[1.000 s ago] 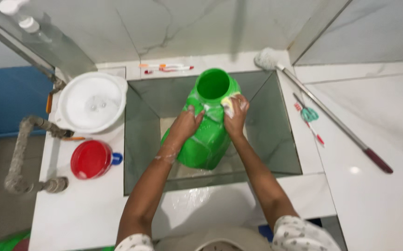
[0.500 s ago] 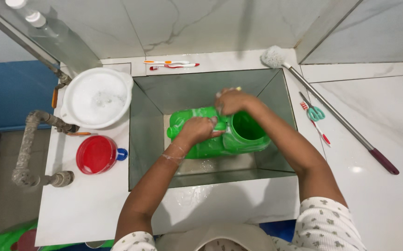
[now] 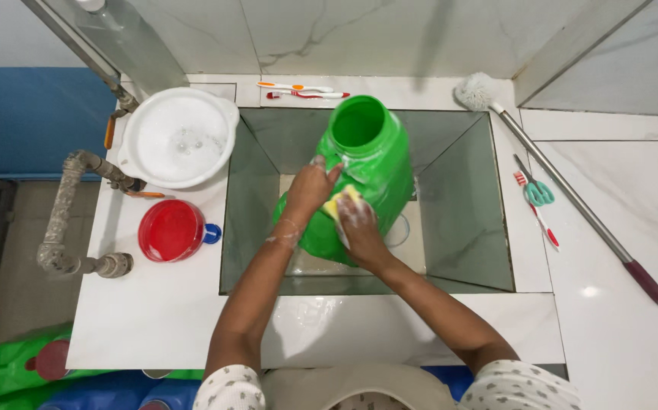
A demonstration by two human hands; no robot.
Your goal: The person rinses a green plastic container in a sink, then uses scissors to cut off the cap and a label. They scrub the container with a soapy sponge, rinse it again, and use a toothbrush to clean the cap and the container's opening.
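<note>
A large green plastic jar [image 3: 370, 163] stands tilted in the sunken grey sink [image 3: 465, 212], its open mouth facing up toward the back wall. My left hand [image 3: 310, 190] grips the jar's left side near the neck. My right hand [image 3: 359, 228] presses a soapy yellow sponge [image 3: 342, 201] against the jar's front wall. Foam covers the fingers of both hands.
A white bowl [image 3: 179, 137] of soapy water and a red lid [image 3: 171, 230] with a blue handle sit on the counter at left, near metal pipes [image 3: 67, 220]. Toothbrushes [image 3: 302, 90] lie behind the sink. A long-handled brush [image 3: 557, 182] and another toothbrush [image 3: 535, 201] lie at right.
The jar has been turned from lying with its mouth toward the right to tilted with its mouth up. My right hand moved from the jar's mouth to its front wall with the sponge.
</note>
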